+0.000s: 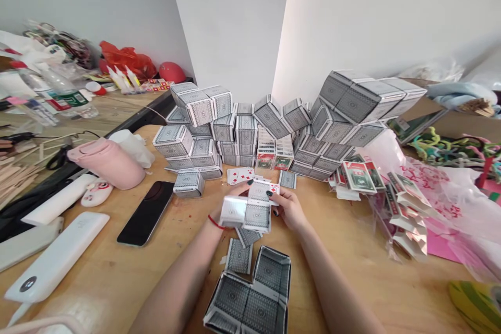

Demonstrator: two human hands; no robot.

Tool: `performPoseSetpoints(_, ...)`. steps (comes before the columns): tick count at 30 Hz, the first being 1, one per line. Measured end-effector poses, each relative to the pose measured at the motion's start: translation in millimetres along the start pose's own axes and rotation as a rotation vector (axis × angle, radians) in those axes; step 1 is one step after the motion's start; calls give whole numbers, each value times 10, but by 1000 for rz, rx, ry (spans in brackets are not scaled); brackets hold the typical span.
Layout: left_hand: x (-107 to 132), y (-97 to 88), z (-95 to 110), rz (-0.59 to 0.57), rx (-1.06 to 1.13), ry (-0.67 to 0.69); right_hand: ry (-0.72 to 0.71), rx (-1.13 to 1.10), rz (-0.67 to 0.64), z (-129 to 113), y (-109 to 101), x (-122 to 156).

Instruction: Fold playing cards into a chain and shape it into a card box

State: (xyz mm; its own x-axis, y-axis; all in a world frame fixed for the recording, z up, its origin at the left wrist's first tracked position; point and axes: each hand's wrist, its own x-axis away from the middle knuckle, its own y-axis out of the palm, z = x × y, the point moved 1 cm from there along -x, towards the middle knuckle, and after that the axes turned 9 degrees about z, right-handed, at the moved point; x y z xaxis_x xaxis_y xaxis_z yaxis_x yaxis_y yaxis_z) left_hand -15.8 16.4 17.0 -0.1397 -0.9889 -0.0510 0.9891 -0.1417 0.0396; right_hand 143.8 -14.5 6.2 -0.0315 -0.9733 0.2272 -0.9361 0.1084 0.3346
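In front of me is a block of joined boxes folded from playing cards [257,215], with grey patterned backs outward. My left hand [224,210] holds it from the left, and most of its fingers are hidden behind the cards. My right hand [291,209] pinches a red diamond playing card [274,188] at the block's upper right, thumb on top. Loose cards [239,255] lie below the block. Nearer me stands an L-shaped group of card boxes [260,300]. Face-up diamond cards [237,175] and one face-down card [288,179] lie beyond my hands.
Stacked card boxes [238,135] line the back of the table. Green-and-red card packs [358,176] and torn cartons [409,219] are at right, beside pink plastic [462,214]. At left lie a phone [146,214], a white power bank [58,255] and a pink pouch [107,162].
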Motion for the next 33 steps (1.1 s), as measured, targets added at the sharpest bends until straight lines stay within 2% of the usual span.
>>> performPoseSetpoints(3,33,33,41,-90,-51,-64,-52,112,4,10,-10,2)
performPoseSetpoints(6,46,41,52,-91,-164,-36,-128,205,25,0,-14,0)
performPoseSetpoints(9,42,21,34,-95,-160,-5,-189,221,48,-23,-7,1)
performPoseSetpoints(15,47,7,-13,-140,-90,-222,-236,176,141,-24,-33,-9)
performPoseSetpoints(24,49,27,-23,-77,-159,-116,-496,560,229,-35,-39,13)
performPoseSetpoints(26,33,13,-29,-76,-133,-91,-449,496,193,-56,-40,14)
performPoseSetpoints(31,-9,-14,-48,-90,-105,-51,11,36,158,-27,-48,-18)
performPoseSetpoints(33,-12,-11,-54,-86,-115,-56,134,-58,144,-23,-33,-10)
